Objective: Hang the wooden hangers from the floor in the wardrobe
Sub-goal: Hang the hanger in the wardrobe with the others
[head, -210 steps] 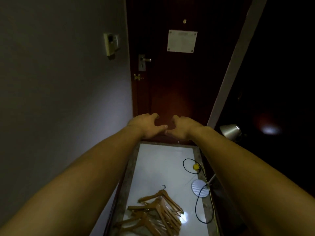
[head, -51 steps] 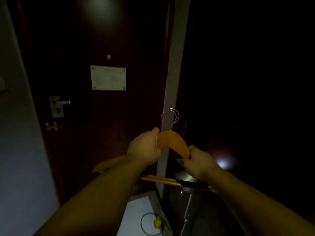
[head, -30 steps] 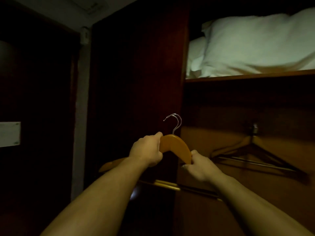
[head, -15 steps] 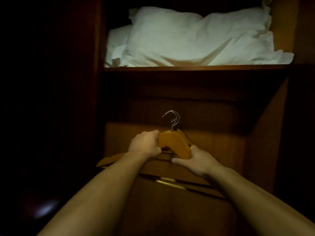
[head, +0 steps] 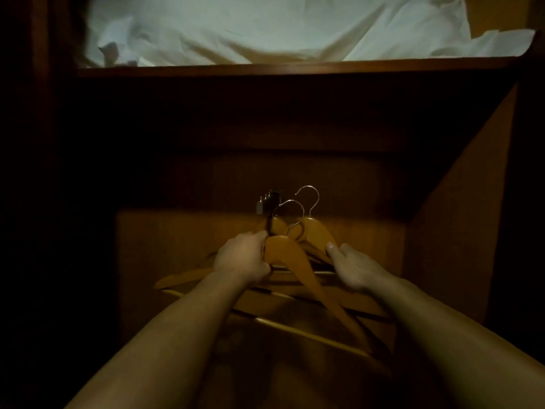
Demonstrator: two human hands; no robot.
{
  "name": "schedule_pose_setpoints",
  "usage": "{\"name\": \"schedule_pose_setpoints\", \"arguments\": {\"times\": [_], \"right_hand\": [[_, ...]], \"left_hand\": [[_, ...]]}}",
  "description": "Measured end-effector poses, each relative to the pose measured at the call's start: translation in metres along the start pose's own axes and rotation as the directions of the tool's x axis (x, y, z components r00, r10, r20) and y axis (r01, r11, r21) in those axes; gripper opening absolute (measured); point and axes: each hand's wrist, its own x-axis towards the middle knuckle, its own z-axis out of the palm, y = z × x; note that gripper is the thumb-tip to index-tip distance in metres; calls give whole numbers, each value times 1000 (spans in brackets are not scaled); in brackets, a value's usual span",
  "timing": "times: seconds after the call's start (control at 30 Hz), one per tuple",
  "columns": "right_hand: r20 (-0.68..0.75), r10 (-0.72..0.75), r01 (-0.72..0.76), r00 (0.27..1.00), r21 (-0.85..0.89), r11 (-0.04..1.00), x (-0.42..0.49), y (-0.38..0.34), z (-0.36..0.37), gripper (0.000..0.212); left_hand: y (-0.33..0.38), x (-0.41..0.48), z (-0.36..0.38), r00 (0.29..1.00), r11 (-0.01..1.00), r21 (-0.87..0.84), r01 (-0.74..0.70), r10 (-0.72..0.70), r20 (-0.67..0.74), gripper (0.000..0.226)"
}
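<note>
1. The left hand (head: 241, 259) is clenched on the near hanger (head: 284, 255), with the fingers wrapped over its left shoulder right beside the neck. Its wire hook (head: 291, 201) rises just above and to the right of the knuckles.
2. The right hand (head: 355, 268) lies loose with the fingers fairly straight. Only the thumb tip touches the right shoulder of the far hanger (head: 317, 233), and nothing is wrapped round it. That hanger stands just left of the thumb and behind the near one.
3. Both hangers are inside the wardrobe (head: 460, 231), well below the shelf (head: 295, 67) that carries white bedding (head: 265, 25). A dark fitting (head: 268, 202) sits just above the left fingertips. It is too dark to tell whether a rail runs there.
4. The hangers look like stiff, light, smoothly varnished wood. They should not flex, but they could slide in a slack grasp.
5. The best hold is probably the shoulder close to the neck, where the left hand already sits, because that steers the hook. The right hand would need to close on the far hanger's shoulder before lifting it.
6. The lower bars (head: 312, 339) cross under both wrists and may snag when the hangers are separated.
</note>
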Motion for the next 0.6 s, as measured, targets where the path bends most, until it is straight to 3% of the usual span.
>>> {"name": "schedule_pose_setpoints", "arguments": {"times": [0.3, 0.47, 0.6], "right_hand": [[-63, 73, -77, 995, -67, 995, 78, -11, 19, 58], [-40, 37, -40, 999, -78, 996, 115, -15, 32, 58], [-39, -21, 19, 999, -35, 999, 140, -20, 40, 59]], "left_hand": [[-37, 60, 51, 992, 996, -64, -60, 67, 107, 30], [-51, 85, 63, 989, 1000, -25, 11, -8, 146, 8], [-61, 99, 69, 988, 994, -89, 65, -52, 143, 35]]}}
